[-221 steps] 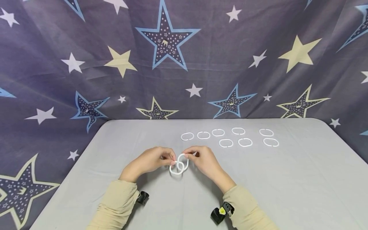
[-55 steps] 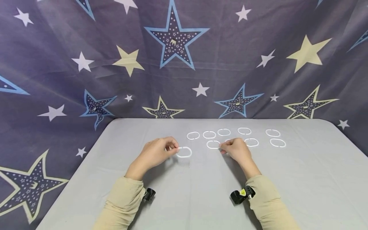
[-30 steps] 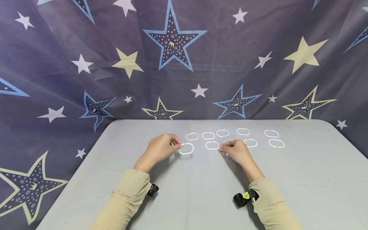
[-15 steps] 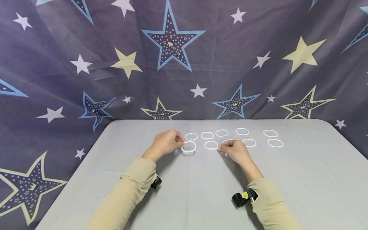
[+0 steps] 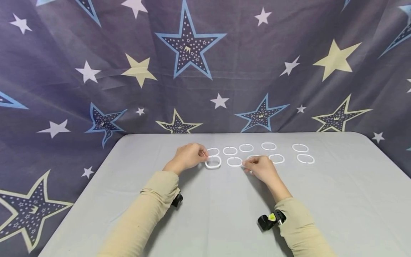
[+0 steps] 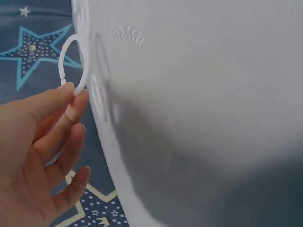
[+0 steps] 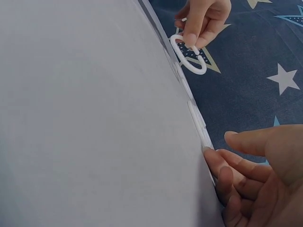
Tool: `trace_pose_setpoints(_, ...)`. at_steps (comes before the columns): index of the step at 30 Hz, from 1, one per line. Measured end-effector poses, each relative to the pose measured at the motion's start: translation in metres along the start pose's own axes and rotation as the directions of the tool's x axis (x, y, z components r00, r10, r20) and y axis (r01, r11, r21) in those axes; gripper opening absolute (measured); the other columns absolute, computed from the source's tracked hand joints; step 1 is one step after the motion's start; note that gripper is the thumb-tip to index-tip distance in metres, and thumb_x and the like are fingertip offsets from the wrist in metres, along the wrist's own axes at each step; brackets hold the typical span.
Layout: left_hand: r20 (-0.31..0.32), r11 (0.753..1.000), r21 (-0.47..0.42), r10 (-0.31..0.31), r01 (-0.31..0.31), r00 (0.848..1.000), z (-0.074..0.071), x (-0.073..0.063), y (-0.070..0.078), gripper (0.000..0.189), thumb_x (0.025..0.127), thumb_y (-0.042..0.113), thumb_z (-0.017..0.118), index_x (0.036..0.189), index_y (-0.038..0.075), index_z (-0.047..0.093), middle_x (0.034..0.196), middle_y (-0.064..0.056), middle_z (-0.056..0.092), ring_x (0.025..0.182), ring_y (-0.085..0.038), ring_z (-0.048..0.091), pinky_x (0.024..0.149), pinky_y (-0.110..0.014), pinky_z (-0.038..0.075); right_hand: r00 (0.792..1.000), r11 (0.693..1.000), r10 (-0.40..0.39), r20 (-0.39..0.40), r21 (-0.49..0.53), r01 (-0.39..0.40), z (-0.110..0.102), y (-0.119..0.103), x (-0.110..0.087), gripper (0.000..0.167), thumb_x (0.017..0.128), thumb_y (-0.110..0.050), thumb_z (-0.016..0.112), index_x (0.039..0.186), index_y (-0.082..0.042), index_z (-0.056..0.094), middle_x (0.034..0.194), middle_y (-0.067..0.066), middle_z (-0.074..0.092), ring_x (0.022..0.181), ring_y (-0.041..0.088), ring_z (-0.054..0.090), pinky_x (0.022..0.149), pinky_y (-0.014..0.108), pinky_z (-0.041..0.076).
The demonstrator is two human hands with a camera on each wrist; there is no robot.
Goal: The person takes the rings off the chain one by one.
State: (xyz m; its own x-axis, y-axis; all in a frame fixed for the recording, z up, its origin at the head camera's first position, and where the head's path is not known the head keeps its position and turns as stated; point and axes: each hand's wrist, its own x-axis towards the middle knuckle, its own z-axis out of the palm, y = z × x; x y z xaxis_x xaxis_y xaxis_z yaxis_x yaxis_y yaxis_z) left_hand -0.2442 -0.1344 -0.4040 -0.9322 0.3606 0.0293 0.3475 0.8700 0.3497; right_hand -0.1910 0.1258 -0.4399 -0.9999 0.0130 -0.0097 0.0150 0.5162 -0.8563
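My left hand (image 5: 189, 157) pinches a white oval split ring (image 5: 213, 167) between thumb and index finger. In the left wrist view the small gap in that ring (image 6: 86, 61) sits near the thumb, and its shadow falls on the table. The held ring overlaps the lower edge of a lying ring (image 5: 212, 149) in the head view. My right hand (image 5: 262, 167) is low over the table, its index fingertip at the right end of another split ring (image 5: 234, 162). In the right wrist view the thumb (image 7: 251, 142) stands apart from the index finger.
Several more white split rings lie in two loose rows, such as one ring (image 5: 268, 146) at the back and one (image 5: 305, 159) at the right. My right hand partly covers a ring. The table (image 5: 221, 221) has a grey cover; a star-patterned curtain (image 5: 237, 64) hangs behind it.
Two linked rings held between both hands are now apart: one lies by my right fingertips, one stays in my left hand. Lately my left hand has moved forward and right; my right stays put.
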Motion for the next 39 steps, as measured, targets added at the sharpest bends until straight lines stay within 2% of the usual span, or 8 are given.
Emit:
trace_pose_setpoints(9, 0.021, 0.999, -0.043, -0.002, 0.003, 1.0, 0.007, 0.01, -0.002, 0.009, 0.088, 0.031, 0.075, 0.093, 0.024, 0.076, 0.084, 0.015, 0.07, 0.073, -0.005, 0.058, 0.077, -0.035, 0.045, 1.0, 1.0, -0.003, -0.003, -0.001, 0.003, 0.0, 0.0, -0.001, 0.023, 0.093, -0.014, 0.065, 0.101, 0.007, 0.072, 0.079, 0.014, 0.073, 0.064, 0.016, 0.066, 0.059, 0.023, 0.05)
trace_pose_setpoints(20, 0.012, 1.0, 0.002, -0.022, 0.022, 1.0, 0.012, 0.014, 0.0, 0.007, 0.087, 0.032, 0.076, 0.09, 0.026, 0.077, 0.076, 0.015, 0.067, 0.069, -0.007, 0.055, 0.073, -0.035, 0.045, 1.0, 1.0, 0.004, -0.004, -0.004, -0.004, 0.0, 0.0, 0.001, 0.024, 0.092, -0.015, 0.065, 0.1, 0.006, 0.072, 0.077, 0.012, 0.073, 0.064, 0.014, 0.065, 0.059, 0.022, 0.05)
trace_pose_setpoints(30, 0.002, 1.0, 0.01, -0.027, 0.027, 1.0, 0.016, 0.017, -0.003, 0.007, 0.086, 0.034, 0.076, 0.088, 0.028, 0.077, 0.072, 0.017, 0.066, 0.071, -0.008, 0.056, 0.076, -0.038, 0.045, 1.0, 1.0, 0.003, -0.005, -0.015, -0.003, 0.001, 0.0, 0.0, 0.024, 0.092, -0.015, 0.065, 0.1, 0.006, 0.072, 0.078, 0.012, 0.073, 0.063, 0.015, 0.064, 0.059, 0.023, 0.048)
trace_pose_setpoints(39, -0.011, 1.0, -0.007, -0.026, 0.026, 1.0, 0.012, 0.012, -0.004, 0.006, 0.086, 0.03, 0.075, 0.089, 0.025, 0.078, 0.074, 0.017, 0.066, 0.074, -0.006, 0.058, 0.081, -0.039, 0.046, 1.0, 1.0, 0.006, -0.004, -0.025, -0.006, 0.001, 0.001, 0.0, 0.025, 0.093, -0.016, 0.065, 0.102, 0.007, 0.071, 0.081, 0.014, 0.074, 0.066, 0.016, 0.066, 0.059, 0.024, 0.048)
